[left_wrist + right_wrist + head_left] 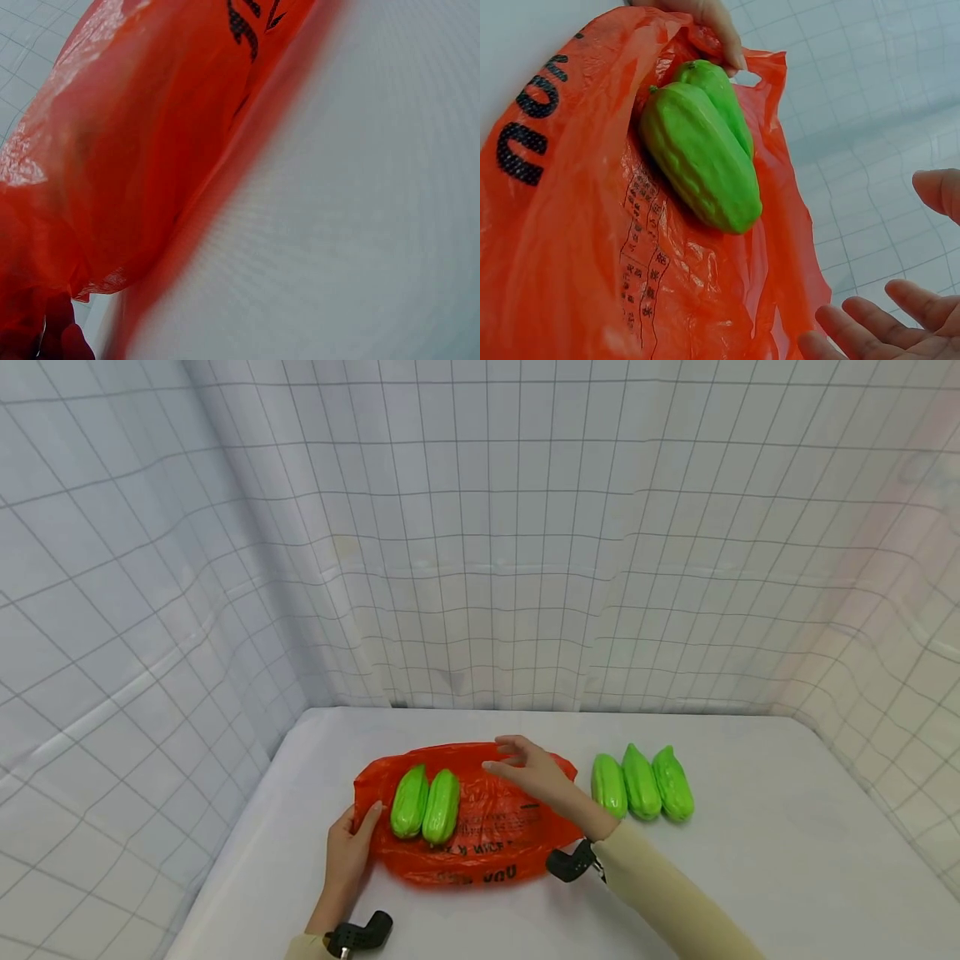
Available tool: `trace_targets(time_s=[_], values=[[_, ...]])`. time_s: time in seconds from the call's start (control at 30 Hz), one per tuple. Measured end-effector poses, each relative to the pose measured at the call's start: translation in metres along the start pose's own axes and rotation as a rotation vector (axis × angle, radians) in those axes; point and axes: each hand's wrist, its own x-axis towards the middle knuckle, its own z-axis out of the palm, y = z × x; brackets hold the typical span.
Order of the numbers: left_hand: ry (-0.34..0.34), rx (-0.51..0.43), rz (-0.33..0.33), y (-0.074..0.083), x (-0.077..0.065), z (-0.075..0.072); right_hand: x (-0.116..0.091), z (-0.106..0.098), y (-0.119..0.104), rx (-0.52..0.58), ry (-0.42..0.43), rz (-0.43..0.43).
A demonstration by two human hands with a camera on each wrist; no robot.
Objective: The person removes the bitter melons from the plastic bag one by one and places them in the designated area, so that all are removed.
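A red plastic bag [487, 827] with black print lies spread out on the table. Two bright green, wrinkled gourds [441, 807] lie side by side on its left part; the right wrist view shows them close, one gourd [697, 157] partly covering the other. At the bag's left edge my left hand [349, 850] pinches the plastic between thumb and fingers, beside the gourds. My right hand [536, 774] hovers over the bag's right part, fingers spread and holding nothing. In the left wrist view the crumpled bag [142, 150] hides the gourds.
Three more green gourds [641, 783] lie in a row on the white table [750, 843], right of the bag and close to my right forearm. White checked curtains [487, 527] rise behind the table and along both sides.
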Motion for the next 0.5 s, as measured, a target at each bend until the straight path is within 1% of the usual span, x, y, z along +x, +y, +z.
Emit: trace_targets(time_s=[0.23,0.5], values=[[0.0,-0.003,0.007,-0.001,0.0,0.0,0.005,0.008,-0.003,-0.007,-0.022,0.045],[-0.001,-0.006,0.011,-0.002,0.002,0.0,0.01,0.019,-0.002,-0.037,-0.049,0.066]])
